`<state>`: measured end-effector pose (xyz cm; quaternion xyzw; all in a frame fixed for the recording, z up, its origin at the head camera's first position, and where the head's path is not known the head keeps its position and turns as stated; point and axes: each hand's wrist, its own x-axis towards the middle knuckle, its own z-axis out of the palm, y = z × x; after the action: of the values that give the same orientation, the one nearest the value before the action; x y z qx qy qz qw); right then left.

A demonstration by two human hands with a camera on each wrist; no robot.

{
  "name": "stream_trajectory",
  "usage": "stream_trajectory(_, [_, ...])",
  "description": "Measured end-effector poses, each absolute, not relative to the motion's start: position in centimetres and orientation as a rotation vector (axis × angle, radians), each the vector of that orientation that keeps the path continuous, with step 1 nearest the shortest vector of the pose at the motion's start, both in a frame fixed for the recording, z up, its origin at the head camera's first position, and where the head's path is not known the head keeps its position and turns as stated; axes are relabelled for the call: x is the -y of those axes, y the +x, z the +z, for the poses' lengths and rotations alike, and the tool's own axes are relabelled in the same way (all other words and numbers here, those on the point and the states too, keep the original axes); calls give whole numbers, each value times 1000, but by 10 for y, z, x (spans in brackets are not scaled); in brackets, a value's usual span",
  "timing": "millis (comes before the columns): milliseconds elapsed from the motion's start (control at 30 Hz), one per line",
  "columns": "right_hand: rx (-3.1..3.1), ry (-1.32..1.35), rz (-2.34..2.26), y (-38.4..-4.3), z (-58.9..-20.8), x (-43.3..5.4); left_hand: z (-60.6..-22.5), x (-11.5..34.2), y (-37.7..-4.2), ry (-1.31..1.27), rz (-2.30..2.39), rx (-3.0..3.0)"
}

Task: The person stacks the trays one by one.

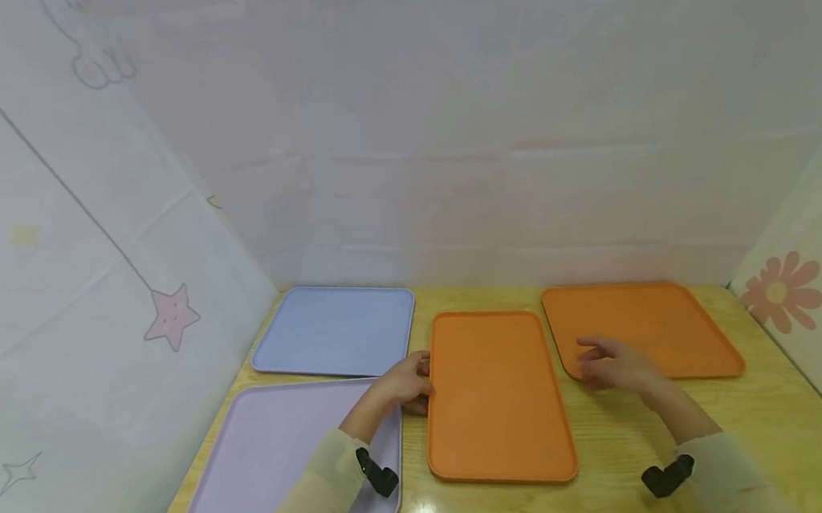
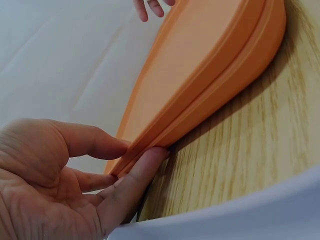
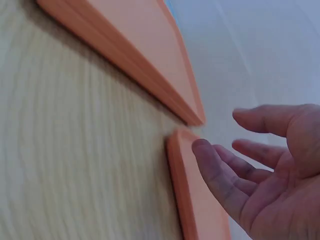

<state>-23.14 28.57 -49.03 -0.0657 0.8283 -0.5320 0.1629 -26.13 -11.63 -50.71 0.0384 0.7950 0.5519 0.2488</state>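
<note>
Several trays [image 1: 333, 331] — left hand [image 1: 405, 382] pinching the middle orange tray [image 1: 498, 399], right hand [image 1: 617, 365] loosely spread.

Four trays are lying on the table [image 1: 609, 466]. Far-left tray [image 1: 337, 331] is sitting at the back, near the back sheet [image 1: 444, 125]. Near-left tray [image 1: 274, 452] is lying just in front of it. Centre tray [image 1: 498, 399] is resting to the right of both, long sides running front to back. Right tray [image 1: 656, 330] is lying right of centre, set farther back, long sides running crosswise. Left hand [image 1: 408, 381] is gripping the centre tray's left edge; left forearm [image 1: 314, 494] is passing above the near-left tray. Right hand [image 1: 615, 363] is hanging over the right tray's near-left part, apart from the centre tray.
</note>
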Motion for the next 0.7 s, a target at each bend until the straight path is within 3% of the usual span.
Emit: stream_trajectory(700, [-2548,-303,-1449,-237,-470,-428,-506,116,-259,132,1450,-2200])
